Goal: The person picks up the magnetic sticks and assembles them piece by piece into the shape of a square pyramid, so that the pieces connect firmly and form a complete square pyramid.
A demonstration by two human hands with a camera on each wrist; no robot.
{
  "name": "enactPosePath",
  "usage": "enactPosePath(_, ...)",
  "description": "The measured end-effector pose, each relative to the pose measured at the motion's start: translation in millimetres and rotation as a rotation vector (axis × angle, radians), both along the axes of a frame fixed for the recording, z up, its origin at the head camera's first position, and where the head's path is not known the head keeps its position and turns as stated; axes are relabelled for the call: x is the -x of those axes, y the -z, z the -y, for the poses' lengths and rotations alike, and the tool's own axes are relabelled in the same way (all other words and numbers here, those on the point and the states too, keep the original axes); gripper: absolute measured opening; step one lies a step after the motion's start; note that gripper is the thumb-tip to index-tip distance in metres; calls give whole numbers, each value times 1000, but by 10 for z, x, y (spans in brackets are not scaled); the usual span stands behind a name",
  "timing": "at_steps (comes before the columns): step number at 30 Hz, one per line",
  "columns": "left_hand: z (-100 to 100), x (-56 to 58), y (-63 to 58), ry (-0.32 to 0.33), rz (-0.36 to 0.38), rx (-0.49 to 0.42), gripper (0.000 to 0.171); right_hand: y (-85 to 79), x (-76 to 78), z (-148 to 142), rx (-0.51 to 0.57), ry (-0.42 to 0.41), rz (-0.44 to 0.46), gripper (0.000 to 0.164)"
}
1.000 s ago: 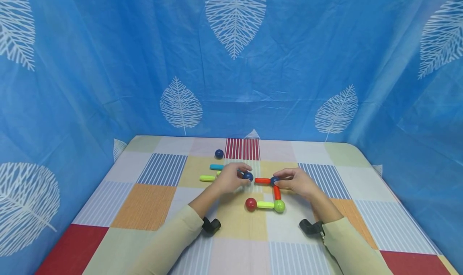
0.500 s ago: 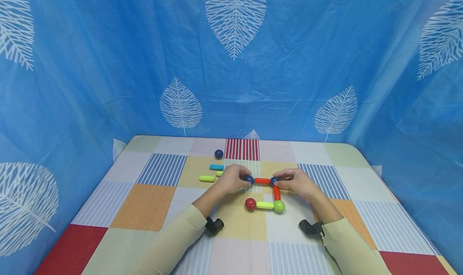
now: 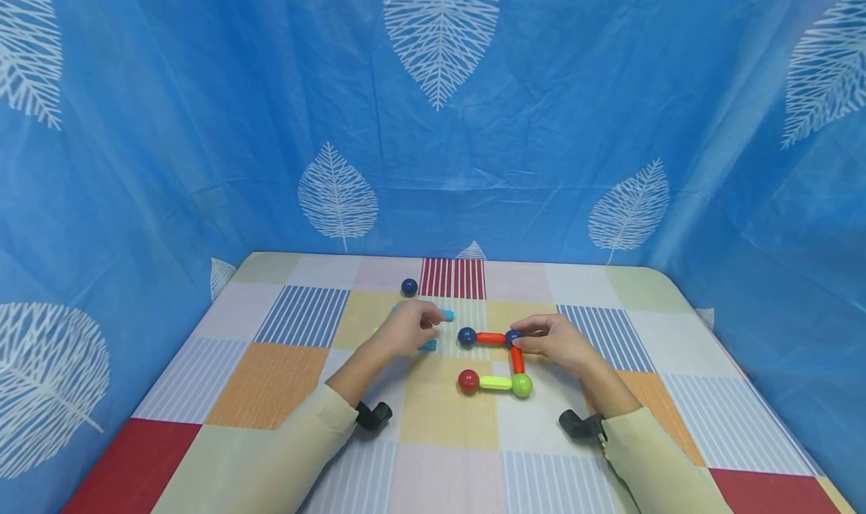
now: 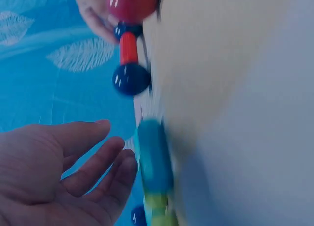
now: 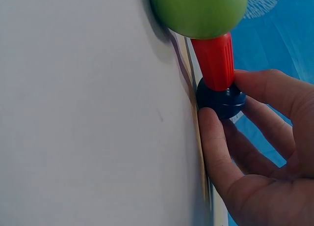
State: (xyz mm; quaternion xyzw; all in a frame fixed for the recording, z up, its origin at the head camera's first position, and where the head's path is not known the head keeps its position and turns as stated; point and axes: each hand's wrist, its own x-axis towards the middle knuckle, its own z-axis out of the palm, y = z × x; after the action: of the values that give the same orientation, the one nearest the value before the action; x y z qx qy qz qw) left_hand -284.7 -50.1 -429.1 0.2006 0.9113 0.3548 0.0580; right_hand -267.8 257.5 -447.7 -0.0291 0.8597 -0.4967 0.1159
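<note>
My right hand (image 3: 551,341) pinches a dark blue ball (image 5: 222,99) at the corner of a joined chain of balls and rods. From that corner, one red rod (image 3: 490,338) leads left to a second dark blue ball (image 3: 467,337). Another red rod (image 5: 214,61) runs toward the front to a green ball (image 3: 522,385), which a yellow-green rod (image 3: 495,382) links to a red ball (image 3: 468,382). My left hand (image 3: 406,328) hovers with loose fingers and nothing in its grasp, beside a teal rod (image 4: 154,155). Yellow-green rods (image 4: 157,201) lie mostly hidden beneath it.
A loose dark blue ball (image 3: 409,287) sits behind the left hand. The end of a light blue rod (image 3: 448,315) pokes out past the left fingers. A patchwork cloth (image 3: 460,469) covers the table, and a blue leaf-patterned curtain (image 3: 541,123) surrounds it.
My left hand has brought its dark blue ball to the red rod's end, let go of it and moved left over the loose rods. The right hand keeps its hold.
</note>
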Motion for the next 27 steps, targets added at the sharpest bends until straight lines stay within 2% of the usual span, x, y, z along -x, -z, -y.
enactPosePath(4,209,-12,-31,-29,-33,104,19,0,-1,0,3,-5,-4,38)
enactPosePath(7,333,-25,-38,-16,-71,202,22,7,9,-10,15,-12,-6,38)
enactPosePath(12,452,-31,-33,-3,-60,308,32,10,19,-10,17,-18,-8,38)
enactPosePath(17,498,-2,0,2,-53,339,34,5,10,-5,7,-16,-11,38)
enactPosePath(27,564,35,52,7,-62,311,29,-7,-8,0,18,-20,-10,39)
